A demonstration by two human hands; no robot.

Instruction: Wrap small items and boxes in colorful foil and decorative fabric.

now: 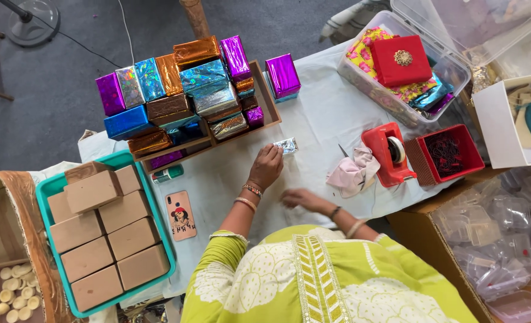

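Silver-foil packet (287,145) sits pinched at the fingertips of our left hand (266,167), just short of the wooden tray (269,101) of wrapped boxes, so we judge a placing step, needing a short forward reach, while our right hand (298,198) lies flat, holding nothing.

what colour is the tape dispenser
Red, with a white tape roll inside; the tape dispenser shows in the head view, beside the pink cloth.

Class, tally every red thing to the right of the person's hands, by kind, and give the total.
Red plastic tape dispenser: 1
Red square gift box with a gold ornament: 1
Red square basket of dark clips: 1
Total: 3
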